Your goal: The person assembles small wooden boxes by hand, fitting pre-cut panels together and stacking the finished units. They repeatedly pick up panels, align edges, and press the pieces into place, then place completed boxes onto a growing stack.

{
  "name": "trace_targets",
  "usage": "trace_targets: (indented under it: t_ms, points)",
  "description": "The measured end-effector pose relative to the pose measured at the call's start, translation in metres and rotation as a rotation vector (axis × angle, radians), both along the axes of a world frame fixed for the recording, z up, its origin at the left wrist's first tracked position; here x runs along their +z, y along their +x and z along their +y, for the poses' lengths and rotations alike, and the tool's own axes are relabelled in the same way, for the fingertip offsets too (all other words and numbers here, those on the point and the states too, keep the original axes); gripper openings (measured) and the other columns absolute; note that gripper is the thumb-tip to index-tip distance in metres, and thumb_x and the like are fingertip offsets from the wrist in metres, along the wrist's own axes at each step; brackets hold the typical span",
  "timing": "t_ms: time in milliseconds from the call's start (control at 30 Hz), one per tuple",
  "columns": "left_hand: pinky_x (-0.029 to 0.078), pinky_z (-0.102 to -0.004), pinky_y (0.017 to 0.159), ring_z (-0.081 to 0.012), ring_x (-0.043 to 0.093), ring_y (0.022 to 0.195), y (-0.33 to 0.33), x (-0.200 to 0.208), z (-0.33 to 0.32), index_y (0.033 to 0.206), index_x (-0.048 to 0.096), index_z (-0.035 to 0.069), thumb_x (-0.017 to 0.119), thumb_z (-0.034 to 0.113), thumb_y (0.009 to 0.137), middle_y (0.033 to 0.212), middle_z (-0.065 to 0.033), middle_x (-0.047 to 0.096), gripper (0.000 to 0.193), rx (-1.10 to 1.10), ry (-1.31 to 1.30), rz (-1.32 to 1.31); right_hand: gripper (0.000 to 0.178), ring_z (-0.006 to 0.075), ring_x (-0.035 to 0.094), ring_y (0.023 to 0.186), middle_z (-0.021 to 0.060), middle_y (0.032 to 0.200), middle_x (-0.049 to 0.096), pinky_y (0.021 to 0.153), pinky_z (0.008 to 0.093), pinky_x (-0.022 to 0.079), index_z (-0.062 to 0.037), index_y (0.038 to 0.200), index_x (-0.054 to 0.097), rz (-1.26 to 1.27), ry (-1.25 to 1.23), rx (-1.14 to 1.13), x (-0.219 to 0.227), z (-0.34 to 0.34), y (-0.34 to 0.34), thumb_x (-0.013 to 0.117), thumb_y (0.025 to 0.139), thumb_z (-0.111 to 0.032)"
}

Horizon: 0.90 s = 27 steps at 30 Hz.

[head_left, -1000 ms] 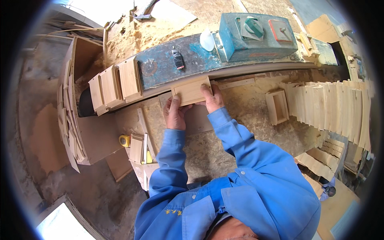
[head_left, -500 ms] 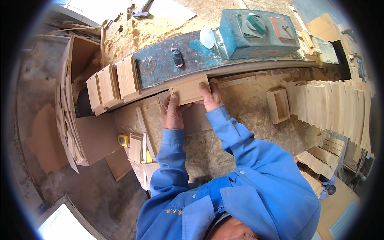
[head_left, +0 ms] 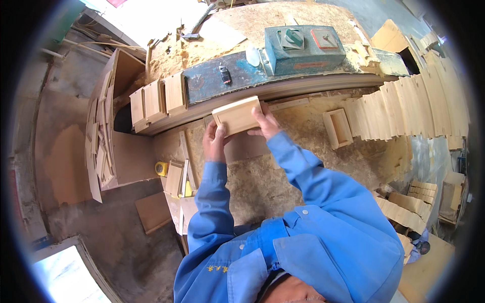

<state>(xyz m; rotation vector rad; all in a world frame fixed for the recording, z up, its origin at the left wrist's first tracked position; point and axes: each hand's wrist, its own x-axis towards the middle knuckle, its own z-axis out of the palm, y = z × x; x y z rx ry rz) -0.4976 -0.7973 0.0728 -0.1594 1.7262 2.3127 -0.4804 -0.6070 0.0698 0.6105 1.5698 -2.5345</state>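
Observation:
A shallow pale wooden box (head_left: pixel 237 116) is held between my two hands, its flat broad face turned up and slightly tilted. My left hand (head_left: pixel 214 140) grips its near left corner, thumb on the face and fingers underneath. On the right end, my right hand (head_left: pixel 266 121) has its thumb against the edge, with the other fingers partly hidden below. The box is just on my side of the long blue-painted machine bed (head_left: pixel 207 87). Similar wooden boxes (head_left: pixel 175 94) stand in a row on the bed's left end.
A teal switch box (head_left: pixel 305 53) with a green knob sits on the machine. An open wooden box (head_left: pixel 338 129) lies right, beside a long stack of thin wooden pieces (head_left: pixel 404 108). Left are a yellow tape measure (head_left: pixel 161 168) and a bin with offcuts (head_left: pixel 103 136). Sawdust covers the far surface.
The wooden box has come away from the machine's edge and tilted a little, still in both hands. My right hand has shifted to its end. The whole view has turned slightly.

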Motion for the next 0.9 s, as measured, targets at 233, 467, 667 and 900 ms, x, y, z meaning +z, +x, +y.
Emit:
trace_targets:
  t_ms: [233, 467, 667, 900]
  points:
    - [0.052, -0.0387, 0.103, -0.0271, 0.058, 0.129, 0.066, 0.037, -0.020, 0.156, 0.038, 0.002, 0.079, 0.025, 0.092, 0.148, -0.0149, 0.054, 0.080, -0.190, 0.040, 0.236, 0.077, 0.0278, 0.056, 0.127, 0.0094, 0.146, 0.052, 0.099, 0.0491, 0.053, -0.0199, 0.157, 0.037, 0.297, -0.434, 0.191, 0.030, 0.025, 0.073, 0.043, 0.100, -0.071]
    - [0.049, -0.0344, 0.104, -0.0225, 0.058, 0.131, 0.089, 0.047, -0.012, 0.156, 0.039, 0.002, 0.077, 0.014, 0.093, 0.151, -0.0110, 0.053, 0.075, -0.202, 0.036, 0.299, 0.060, 0.0227, 0.061, 0.117, 0.0094, 0.127, 0.063, 0.096, 0.0408, 0.053, -0.0107, 0.143, 0.051, 0.375, -0.317, 0.031, 0.034, 0.022, 0.099, 0.049, 0.104, -0.056]
    - [0.050, -0.0328, 0.102, -0.0218, 0.060, 0.127, 0.095, 0.054, -0.006, 0.156, 0.039, 0.003, 0.076, 0.009, 0.093, 0.149, -0.0108, 0.054, 0.073, -0.276, 0.073, 0.275, 0.061, 0.0243, 0.065, 0.113, 0.0107, 0.118, 0.068, 0.099, 0.0397, 0.052, -0.0017, 0.131, 0.060, 0.229, -0.405, -0.058, 0.034, 0.036, 0.102, 0.046, 0.106, -0.055]
    - [0.051, -0.0337, 0.102, -0.0222, 0.060, 0.127, 0.097, 0.056, -0.004, 0.156, 0.038, 0.002, 0.075, 0.009, 0.094, 0.147, -0.0119, 0.056, 0.072, -0.278, 0.075, 0.276, 0.074, 0.0267, 0.064, 0.120, 0.0144, 0.130, 0.066, 0.101, 0.0472, 0.052, -0.0014, 0.136, 0.059, 0.196, -0.604, 0.165, 0.044, 0.065, 0.109, 0.047, 0.101, -0.065]
